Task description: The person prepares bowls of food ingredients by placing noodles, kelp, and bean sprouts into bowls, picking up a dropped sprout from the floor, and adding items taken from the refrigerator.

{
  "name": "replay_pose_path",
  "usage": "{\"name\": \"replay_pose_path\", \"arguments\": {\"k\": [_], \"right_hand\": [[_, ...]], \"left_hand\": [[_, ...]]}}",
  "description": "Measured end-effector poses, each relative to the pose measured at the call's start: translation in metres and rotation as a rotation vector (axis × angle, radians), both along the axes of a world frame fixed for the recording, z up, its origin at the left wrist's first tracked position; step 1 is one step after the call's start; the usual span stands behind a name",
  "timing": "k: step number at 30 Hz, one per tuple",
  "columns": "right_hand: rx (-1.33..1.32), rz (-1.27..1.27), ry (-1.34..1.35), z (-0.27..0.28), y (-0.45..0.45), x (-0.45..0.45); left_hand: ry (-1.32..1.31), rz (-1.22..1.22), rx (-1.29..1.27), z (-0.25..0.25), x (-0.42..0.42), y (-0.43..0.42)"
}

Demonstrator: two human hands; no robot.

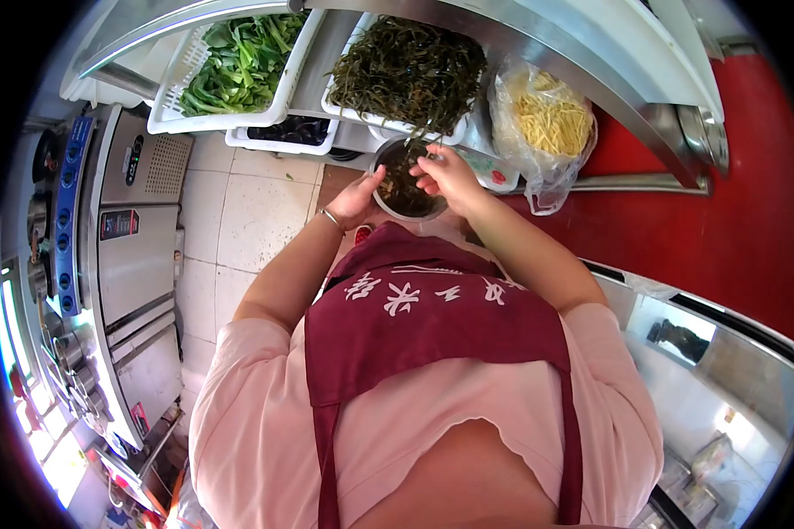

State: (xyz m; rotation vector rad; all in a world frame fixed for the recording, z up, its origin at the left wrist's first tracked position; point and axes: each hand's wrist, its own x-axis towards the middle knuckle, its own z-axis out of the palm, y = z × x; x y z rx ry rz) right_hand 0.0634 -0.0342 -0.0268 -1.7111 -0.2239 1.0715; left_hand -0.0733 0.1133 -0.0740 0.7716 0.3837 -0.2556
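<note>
Head view: looking down past a maroon apron point(432, 339) to a round bowl point(415, 216), in front of the apron and just below the edge of a white tray point(348, 113).
Bowl: held close to the body, mouth upward, probably to keep within easy reach of both sides; whether also resting on something, cannot tell.
Bowl contents: dark brown and loose, too shadowed to identify.
Left grip point(353, 199): clamped on the bowl's left side, thumb up at the rim, fingers largely hidden behind; likely placed there to steady the wall and leave the mouth uncovered.
Right grip point(450, 179): over the bowl's right side, fingers curled in toward the thumb; whether pinching anything, cannot tell. Set above the mouth, perhaps to let anything dropped land inside.
Dark strands point(406, 66): heaped in the white tray, a few trailing over the near edge toward the right grip, seemingly from overfilling.
Leafy greens point(243, 66): piled in a slatted white basket point(163, 119) left of the tray, probably kept separate by kind.
Yellow strips point(551, 119): bundled in a clear plastic bag point(547, 198) right of the tray, likely bagged to stay together.
Lower container point(282, 145): white, with dark pieces inside, partly tucked beneath the slatted basket, perhaps to save room.
</note>
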Motion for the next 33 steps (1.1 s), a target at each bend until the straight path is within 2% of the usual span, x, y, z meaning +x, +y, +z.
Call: {"name": "replay_pose_path", "arguments": {"k": [2,5,7,9,10,13,17,19,20,23,24,25,26,28,30,31,33], "right_hand": [[0.177,-0.135,0.222,-0.006,0.012,0.001],[0.215,-0.107,0.336,-0.022,0.021,0.003],[0.19,-0.14,0.247,-0.026,0.02,-0.004],[0.04,0.249,-0.255,-0.024,0.008,-0.012],[-0.014,0.397,-0.595,-0.021,0.004,-0.018],[-0.152,0.9,-1.093,0.0,-0.017,-0.027],[-0.185,0.89,-1.126,0.031,-0.02,-0.031],[-0.187,0.763,-1.225,0.044,-0.021,-0.031],[-0.111,0.653,-1.197,0.049,-0.021,-0.033],[-0.04,0.569,-1.162,0.041,-0.022,-0.025],[-0.173,0.685,-1.182,0.042,-0.02,-0.018],[0.022,0.566,-1.312,0.043,-0.02,-0.016],[0.066,0.502,-1.31,0.045,-0.025,-0.017],[0.111,0.443,-1.301,0.083,-0.021,-0.025],[0.343,0.405,-1.307,0.104,-0.021,-0.028],[0.339,0.401,-1.307,0.108,-0.025,-0.026],[0.265,0.575,-1.311,0.116,-0.032,-0.018]], "left_hand": [[-0.007,-0.005,-0.022,-0.005,0.001,0.0],[-0.011,0.009,-0.029,-0.004,0.001,-0.001],[-0.039,0.035,-0.016,0.0,0.0,-0.002],[-0.037,0.025,-0.023,-0.001,-0.001,0.0],[-0.035,0.014,-0.031,-0.002,-0.002,0.0],[-0.04,-0.02,-0.063,0.004,-0.004,-0.001],[-0.033,-0.004,-0.063,0.0,-0.005,-0.002],[-0.021,-0.019,-0.059,-0.003,-0.005,0.0],[-0.019,-0.02,-0.06,-0.005,-0.005,0.001],[-0.033,-0.051,-0.029,-0.009,-0.013,0.002],[0.016,-0.051,-0.001,-0.01,-0.016,0.002],[0.063,-0.052,0.031,-0.01,-0.018,0.003],[0.065,-0.053,0.033,-0.009,-0.021,0.001],[0.037,0.08,0.029,0.019,-0.029,-0.009],[0.018,0.079,-0.001,0.038,-0.032,-0.009],[-0.005,0.081,-0.033,0.044,-0.033,-0.009],[-0.002,0.057,-0.03,0.054,-0.029,-0.005]]}}
